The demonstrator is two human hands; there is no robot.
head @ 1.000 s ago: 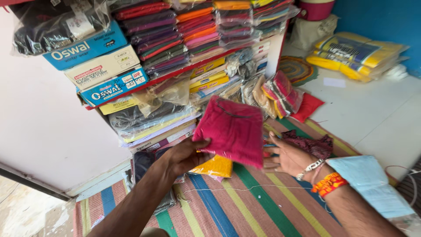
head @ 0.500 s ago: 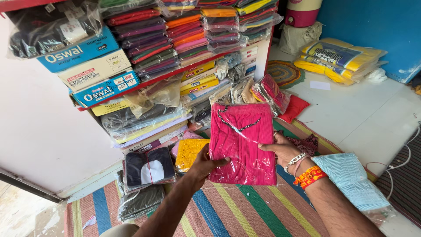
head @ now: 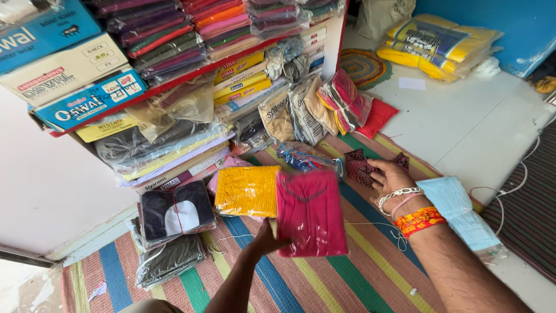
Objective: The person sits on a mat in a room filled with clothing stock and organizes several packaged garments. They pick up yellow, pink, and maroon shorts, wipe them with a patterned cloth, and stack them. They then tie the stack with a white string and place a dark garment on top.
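The left hand has its fingers clamped on the lower edge of a folded pink garment in clear wrap and holds it upright above the striped mat. Just left of these fingers lies a yellow packet. The right hand rests with its fingers spread apart on a dark maroon printed cloth; a light blue packet lies just outside its wrist. The step in hand seems to be sorting packets. The next move would need a firm hold, because the wrap looks slippery.

pink garment: cloth, glossy plastic wrap | mat: woven, rough
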